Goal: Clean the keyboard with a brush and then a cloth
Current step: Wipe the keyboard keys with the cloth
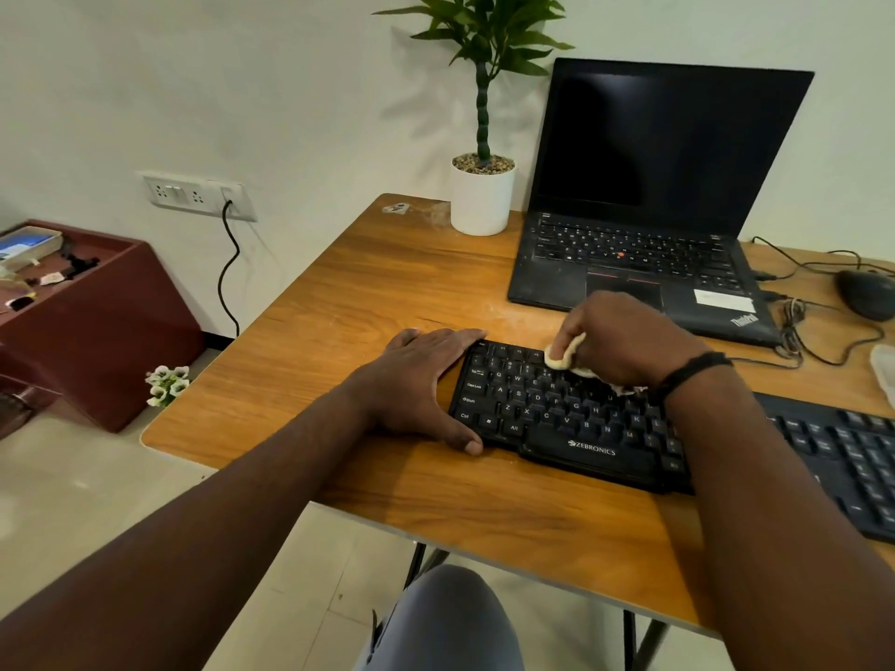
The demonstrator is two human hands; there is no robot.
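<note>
A black Zebronics keyboard [562,418] lies on the wooden table [378,302], angled toward the right. My left hand [421,380] grips its left end, fingers along the far corner and thumb at the near edge. My right hand [624,341] holds a bunched pale yellow cloth [564,355] pressed onto the upper key rows. No brush is in view.
An open black laptop [644,210] stands behind the keyboard, with a potted plant [482,186] to its left. A second dark keyboard [847,457], a mouse [867,293] and tangled cables [794,326] lie at the right. A maroon cabinet [92,322] stands on the floor to the left.
</note>
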